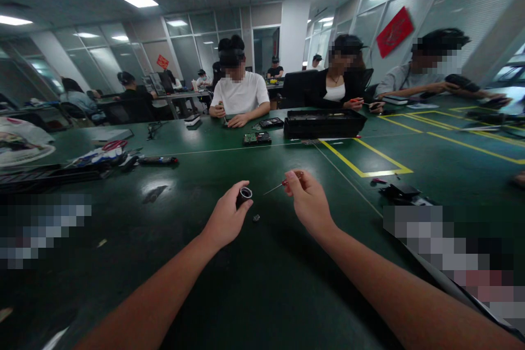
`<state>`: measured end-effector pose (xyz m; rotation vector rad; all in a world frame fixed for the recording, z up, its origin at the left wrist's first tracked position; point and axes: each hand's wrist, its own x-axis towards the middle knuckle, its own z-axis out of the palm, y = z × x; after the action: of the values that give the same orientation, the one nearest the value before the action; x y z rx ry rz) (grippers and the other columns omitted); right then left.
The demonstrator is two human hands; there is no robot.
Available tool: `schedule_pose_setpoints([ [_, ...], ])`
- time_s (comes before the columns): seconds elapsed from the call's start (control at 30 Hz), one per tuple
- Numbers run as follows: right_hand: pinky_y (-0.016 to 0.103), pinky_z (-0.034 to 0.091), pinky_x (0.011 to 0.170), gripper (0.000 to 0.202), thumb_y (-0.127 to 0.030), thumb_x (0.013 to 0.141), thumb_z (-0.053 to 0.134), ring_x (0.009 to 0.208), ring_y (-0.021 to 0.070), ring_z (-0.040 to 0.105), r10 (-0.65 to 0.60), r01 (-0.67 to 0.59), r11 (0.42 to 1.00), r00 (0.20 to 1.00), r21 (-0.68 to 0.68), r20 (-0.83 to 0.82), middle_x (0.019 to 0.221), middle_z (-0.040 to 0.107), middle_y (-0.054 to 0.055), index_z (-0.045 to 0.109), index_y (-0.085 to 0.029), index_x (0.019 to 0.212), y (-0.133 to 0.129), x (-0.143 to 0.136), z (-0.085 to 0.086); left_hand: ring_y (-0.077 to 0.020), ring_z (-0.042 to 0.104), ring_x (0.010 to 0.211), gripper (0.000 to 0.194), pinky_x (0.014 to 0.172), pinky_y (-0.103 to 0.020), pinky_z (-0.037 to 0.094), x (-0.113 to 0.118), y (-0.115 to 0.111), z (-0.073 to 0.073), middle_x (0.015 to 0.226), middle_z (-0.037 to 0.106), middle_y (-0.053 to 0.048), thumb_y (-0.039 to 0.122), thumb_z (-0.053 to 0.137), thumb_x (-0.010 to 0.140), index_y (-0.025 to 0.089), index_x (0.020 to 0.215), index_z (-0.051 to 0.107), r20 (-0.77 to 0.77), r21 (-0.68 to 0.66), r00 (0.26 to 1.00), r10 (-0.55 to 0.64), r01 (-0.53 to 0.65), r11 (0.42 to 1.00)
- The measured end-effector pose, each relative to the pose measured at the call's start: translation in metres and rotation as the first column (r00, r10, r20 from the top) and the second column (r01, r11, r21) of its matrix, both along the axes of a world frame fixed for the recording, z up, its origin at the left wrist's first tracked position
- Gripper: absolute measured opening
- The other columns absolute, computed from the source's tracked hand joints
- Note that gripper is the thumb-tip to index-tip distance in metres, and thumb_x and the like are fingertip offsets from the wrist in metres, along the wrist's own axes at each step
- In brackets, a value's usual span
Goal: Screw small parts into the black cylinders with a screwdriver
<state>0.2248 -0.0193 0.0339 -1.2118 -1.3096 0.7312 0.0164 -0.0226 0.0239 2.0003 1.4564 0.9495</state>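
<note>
My left hand (227, 216) is closed round a small black cylindrical part (245, 194), whose ringed round end faces up toward the camera. To its right, my right hand (307, 199) grips a screwdriver (283, 183) by its reddish handle. The thin shaft points left toward the black part, and a gap lies between them. On the green table (254, 284), just below and between the hands, sits a tiny greyish piece (256, 218).
A long black case (324, 123) and a green circuit board (257, 138) stand ahead. A black pen-like tool (158, 161) and red-handled scissors (115, 145) lie left. Dark parts (406, 194) are at right. Several people sit across the table.
</note>
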Motion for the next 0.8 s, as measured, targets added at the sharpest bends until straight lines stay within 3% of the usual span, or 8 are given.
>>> schedule_pose_setpoints([
  [0.1, 0.033, 0.046, 0.067, 0.032, -0.05, 0.094, 0.052, 0.07, 0.018, 0.059, 0.003, -0.003, 1.0, 1.0, 0.019, 0.003, 0.076, 0.063, 0.003, 0.063, -0.021, 0.09, 0.001, 0.0, -0.002, -0.0231, 0.06, 0.109, 0.038, 0.094, -0.039, 0.046, -0.002, -0.003, 0.005, 0.122, 0.063, -0.008, 0.029, 0.051, 0.095, 0.023, 0.133, 0.051, -0.026, -0.066, 0.999, -0.018, 0.017, 0.998],
  [0.27, 0.034, 0.046, 0.068, 0.031, -0.049, 0.096, 0.05, 0.071, 0.0184, 0.06, 0.012, -0.012, 0.999, 1.0, 0.03, 0.02, 0.076, 0.064, 0.003, 0.063, -0.021, 0.09, 0.001, 0.0, -0.002, -0.0205, 0.061, 0.085, 0.023, 0.07, -0.033, 0.044, 0.0, -0.008, 0.014, 0.097, 0.066, -0.002, 0.04, 0.062, 0.089, 0.023, 0.105, 0.062, -0.191, -0.159, 0.968, -0.164, 0.135, 0.978],
  [0.33, 0.034, 0.046, 0.069, 0.031, -0.048, 0.096, 0.05, 0.071, 0.0183, 0.059, 0.017, -0.017, 0.999, 1.0, 0.029, 0.017, 0.076, 0.063, 0.003, 0.063, -0.02, 0.09, 0.0, 0.0, -0.002, -0.0207, 0.062, 0.087, 0.02, 0.073, -0.033, 0.044, 0.0, -0.007, 0.015, 0.098, 0.067, -0.002, 0.039, 0.063, 0.089, 0.023, 0.101, 0.065, -0.243, -0.152, 0.948, -0.205, 0.172, 0.973],
  [0.53, 0.033, 0.046, 0.069, 0.032, -0.049, 0.096, 0.049, 0.073, 0.0189, 0.06, 0.024, -0.024, 1.0, 0.999, -0.008, 0.025, 0.079, 0.065, 0.004, 0.063, -0.02, 0.094, 0.0, 0.0, -0.001, -0.0205, 0.062, 0.098, 0.024, 0.084, -0.035, 0.046, -0.005, -0.002, 0.008, 0.109, 0.067, -0.003, 0.033, 0.056, 0.093, 0.027, 0.112, 0.069, -0.354, -0.108, 0.899, -0.257, 0.233, 0.966],
  [0.67, 0.034, 0.046, 0.069, 0.034, -0.05, 0.097, 0.048, 0.073, 0.0192, 0.06, 0.038, -0.037, 0.999, 0.998, -0.016, 0.043, 0.079, 0.065, 0.004, 0.064, -0.02, 0.094, 0.0, 0.001, -0.001, -0.0221, 0.062, 0.096, 0.031, 0.078, -0.035, 0.046, -0.006, -0.002, 0.004, 0.108, 0.067, -0.003, 0.04, 0.059, 0.091, 0.031, 0.12, 0.068, -0.506, -0.137, 0.82, -0.266, 0.228, 0.964],
  [0.8, 0.034, 0.046, 0.07, 0.034, -0.05, 0.097, 0.048, 0.073, 0.0193, 0.06, 0.04, -0.039, 0.999, 0.997, -0.018, 0.06, 0.078, 0.064, 0.003, 0.064, -0.02, 0.094, 0.0, 0.001, -0.003, -0.0217, 0.063, 0.093, 0.023, 0.073, -0.034, 0.044, -0.003, -0.005, 0.005, 0.105, 0.067, -0.003, 0.038, 0.055, 0.093, 0.029, 0.108, 0.07, -0.543, -0.136, 0.798, -0.263, 0.225, 0.965],
])
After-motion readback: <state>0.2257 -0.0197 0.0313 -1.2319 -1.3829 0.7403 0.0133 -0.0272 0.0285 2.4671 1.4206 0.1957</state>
